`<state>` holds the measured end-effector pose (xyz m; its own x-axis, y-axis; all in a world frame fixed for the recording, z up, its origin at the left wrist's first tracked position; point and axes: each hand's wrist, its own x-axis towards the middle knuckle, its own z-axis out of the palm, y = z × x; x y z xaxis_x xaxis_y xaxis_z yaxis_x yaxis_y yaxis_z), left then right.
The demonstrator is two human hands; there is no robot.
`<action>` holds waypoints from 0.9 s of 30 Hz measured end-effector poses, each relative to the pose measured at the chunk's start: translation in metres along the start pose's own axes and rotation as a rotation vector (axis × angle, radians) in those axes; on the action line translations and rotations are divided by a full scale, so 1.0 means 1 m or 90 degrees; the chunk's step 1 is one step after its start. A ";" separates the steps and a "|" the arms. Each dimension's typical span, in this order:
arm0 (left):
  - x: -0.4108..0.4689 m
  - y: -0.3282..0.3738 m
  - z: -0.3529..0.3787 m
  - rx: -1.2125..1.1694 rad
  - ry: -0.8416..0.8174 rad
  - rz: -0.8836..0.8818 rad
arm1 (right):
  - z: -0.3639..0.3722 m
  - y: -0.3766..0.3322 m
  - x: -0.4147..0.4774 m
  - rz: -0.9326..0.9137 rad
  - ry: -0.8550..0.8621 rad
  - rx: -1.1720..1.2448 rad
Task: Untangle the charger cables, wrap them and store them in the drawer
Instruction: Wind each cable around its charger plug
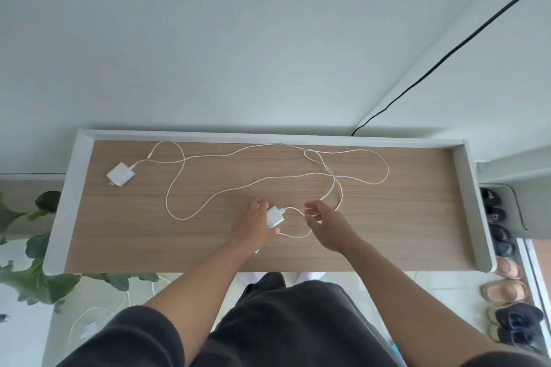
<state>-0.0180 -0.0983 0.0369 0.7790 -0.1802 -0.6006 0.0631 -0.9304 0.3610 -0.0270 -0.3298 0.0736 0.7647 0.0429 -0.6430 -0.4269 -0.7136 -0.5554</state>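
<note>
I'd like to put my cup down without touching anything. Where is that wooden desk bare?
Bare wood lies along the right end, between the white cable loops and the desk's raised white rim, and in the near-left corner below the square white charger. The middle is crowded: cables, the left hand on a white plug, and the right hand.

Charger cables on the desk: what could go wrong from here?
1. The white cables cross near the right loop; pulling there could tighten a knot.
2. The left hand holds the near adapter; tugging may drag the far adapter along the desk.
3. The right hand is open near a strand and could snag it.
</note>
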 end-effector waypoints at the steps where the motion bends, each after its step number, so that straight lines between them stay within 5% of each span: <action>1: 0.002 0.001 0.005 0.012 0.002 -0.006 | 0.002 -0.002 0.000 -0.005 -0.012 -0.009; 4: 0.007 -0.001 0.014 -0.016 0.034 -0.010 | 0.006 -0.002 0.002 -0.028 -0.032 -0.038; 11: -0.023 -0.013 -0.023 -0.338 -0.025 0.047 | -0.007 -0.017 -0.006 -0.101 -0.024 -0.108; 20: -0.062 -0.028 -0.079 -1.069 -0.078 0.008 | -0.009 -0.096 -0.034 -0.154 0.055 0.111; 27: -0.075 -0.043 -0.157 -1.303 -0.003 0.052 | -0.011 -0.116 -0.035 -0.134 0.109 0.027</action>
<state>0.0192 0.0058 0.1781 0.8146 -0.1984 -0.5451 0.4998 0.7170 0.4859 0.0011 -0.2563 0.1671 0.9076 0.0657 -0.4147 -0.2673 -0.6712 -0.6914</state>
